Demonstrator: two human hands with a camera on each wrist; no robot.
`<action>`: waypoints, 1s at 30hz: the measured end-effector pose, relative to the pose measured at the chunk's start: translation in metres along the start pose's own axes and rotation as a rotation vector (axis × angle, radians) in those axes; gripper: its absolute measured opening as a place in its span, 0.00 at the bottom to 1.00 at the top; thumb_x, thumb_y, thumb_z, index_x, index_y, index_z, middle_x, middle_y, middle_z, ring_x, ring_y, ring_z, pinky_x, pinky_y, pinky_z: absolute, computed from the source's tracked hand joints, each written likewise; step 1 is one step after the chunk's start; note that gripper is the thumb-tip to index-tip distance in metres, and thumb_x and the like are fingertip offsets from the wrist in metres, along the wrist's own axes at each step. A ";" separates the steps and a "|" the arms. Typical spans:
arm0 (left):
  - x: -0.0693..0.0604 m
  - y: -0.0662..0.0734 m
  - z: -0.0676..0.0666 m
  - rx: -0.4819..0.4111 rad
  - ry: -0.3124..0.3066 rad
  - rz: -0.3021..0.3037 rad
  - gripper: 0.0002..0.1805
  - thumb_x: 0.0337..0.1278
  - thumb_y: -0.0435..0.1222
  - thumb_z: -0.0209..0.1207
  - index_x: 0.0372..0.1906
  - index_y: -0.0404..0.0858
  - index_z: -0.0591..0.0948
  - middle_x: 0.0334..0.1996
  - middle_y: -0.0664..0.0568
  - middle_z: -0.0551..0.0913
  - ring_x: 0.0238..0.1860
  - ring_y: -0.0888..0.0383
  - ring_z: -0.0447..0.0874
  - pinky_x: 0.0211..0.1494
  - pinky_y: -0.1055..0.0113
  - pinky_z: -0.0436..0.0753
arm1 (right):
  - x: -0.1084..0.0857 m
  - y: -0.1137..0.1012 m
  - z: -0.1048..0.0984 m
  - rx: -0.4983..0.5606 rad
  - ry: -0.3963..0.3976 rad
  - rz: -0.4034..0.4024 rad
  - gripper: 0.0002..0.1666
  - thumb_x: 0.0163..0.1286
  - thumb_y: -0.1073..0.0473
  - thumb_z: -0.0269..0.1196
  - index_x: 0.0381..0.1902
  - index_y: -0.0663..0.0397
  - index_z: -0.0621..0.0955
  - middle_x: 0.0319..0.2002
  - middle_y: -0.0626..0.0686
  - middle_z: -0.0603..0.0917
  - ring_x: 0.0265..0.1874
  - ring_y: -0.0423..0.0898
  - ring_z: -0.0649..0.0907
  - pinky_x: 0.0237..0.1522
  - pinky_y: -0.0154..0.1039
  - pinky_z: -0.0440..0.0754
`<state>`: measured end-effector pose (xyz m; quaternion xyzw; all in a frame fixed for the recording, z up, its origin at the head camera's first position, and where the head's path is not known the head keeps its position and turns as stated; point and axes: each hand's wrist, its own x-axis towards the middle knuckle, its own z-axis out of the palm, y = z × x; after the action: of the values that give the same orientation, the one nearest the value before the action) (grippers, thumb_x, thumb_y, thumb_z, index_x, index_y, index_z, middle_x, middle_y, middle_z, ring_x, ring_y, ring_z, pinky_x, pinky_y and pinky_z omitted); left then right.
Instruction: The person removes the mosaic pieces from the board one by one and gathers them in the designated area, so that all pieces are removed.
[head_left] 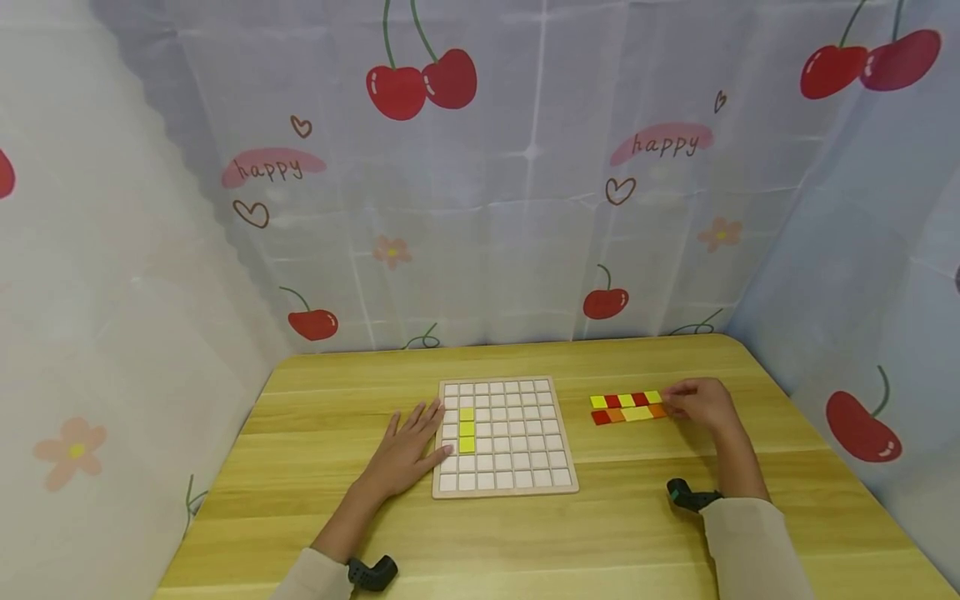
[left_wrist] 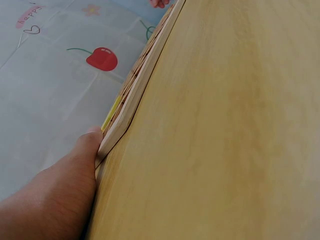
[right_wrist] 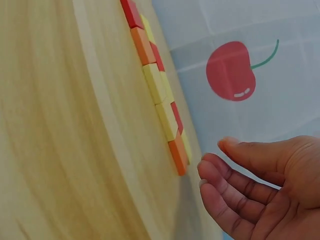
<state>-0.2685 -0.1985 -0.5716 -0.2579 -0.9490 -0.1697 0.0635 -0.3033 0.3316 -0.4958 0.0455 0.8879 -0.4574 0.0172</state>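
Note:
A square wooden grid board (head_left: pixel 517 493) lies on the table, its cells filled with white squares. Several yellow tiles (head_left: pixel 467 429) form a column near its left side. My left hand (head_left: pixel 405 450) rests at the board's left edge with fingers spread, the thumb (left_wrist: pixel 90 142) lying over the rim. To the right of the board are two rows of small square tiles (head_left: pixel 628 407) in yellow, red and orange. Just beyond the right end of these rows is my right hand (right_wrist: pixel 255 190), its fingers loosely bent; nothing shows between thumb and fingertips.
The wood-grain table (head_left: pixel 480 542) runs back to a curtain (head_left: pixel 480 208) printed with cherries, hearts and flowers. Curtains also stand at both sides. A black wrist device sits on the left wrist (head_left: pixel 372 573) and another on the right (head_left: pixel 690 497).

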 end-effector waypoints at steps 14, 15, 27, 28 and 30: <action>0.000 0.000 0.002 0.011 0.010 0.001 0.43 0.75 0.62 0.44 0.82 0.42 0.54 0.81 0.50 0.52 0.80 0.42 0.50 0.75 0.33 0.46 | -0.001 -0.030 0.023 0.019 0.007 -0.074 0.19 0.76 0.62 0.61 0.50 0.78 0.82 0.39 0.68 0.87 0.33 0.54 0.88 0.34 0.37 0.87; 0.000 0.000 0.002 0.010 0.013 0.003 0.43 0.75 0.62 0.45 0.82 0.42 0.55 0.81 0.50 0.52 0.80 0.42 0.50 0.75 0.33 0.46 | -0.001 -0.032 0.025 0.015 0.009 -0.078 0.19 0.76 0.62 0.61 0.49 0.78 0.82 0.38 0.67 0.87 0.33 0.54 0.88 0.34 0.38 0.87; 0.000 0.001 -0.001 0.009 -0.039 -0.016 0.43 0.75 0.64 0.41 0.83 0.45 0.51 0.82 0.53 0.48 0.81 0.44 0.47 0.77 0.35 0.43 | -0.003 -0.057 0.057 0.012 -0.009 -0.153 0.17 0.75 0.60 0.63 0.48 0.72 0.84 0.40 0.67 0.86 0.37 0.60 0.87 0.41 0.50 0.87; 0.000 0.000 -0.001 0.009 -0.041 -0.018 0.43 0.75 0.64 0.41 0.83 0.45 0.50 0.82 0.53 0.48 0.81 0.45 0.46 0.77 0.36 0.42 | -0.004 -0.060 0.060 0.008 -0.011 -0.158 0.16 0.75 0.60 0.63 0.48 0.72 0.85 0.39 0.67 0.86 0.36 0.60 0.86 0.40 0.50 0.87; 0.000 0.000 -0.001 0.011 -0.045 -0.021 0.43 0.75 0.64 0.41 0.83 0.45 0.50 0.82 0.53 0.48 0.81 0.45 0.46 0.77 0.36 0.42 | -0.006 -0.066 0.066 0.008 -0.027 -0.176 0.15 0.75 0.61 0.63 0.47 0.72 0.85 0.39 0.68 0.86 0.35 0.61 0.86 0.39 0.49 0.87</action>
<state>-0.2683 -0.1984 -0.5707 -0.2513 -0.9537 -0.1595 0.0419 -0.3048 0.2389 -0.4802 -0.0391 0.8864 -0.4611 -0.0112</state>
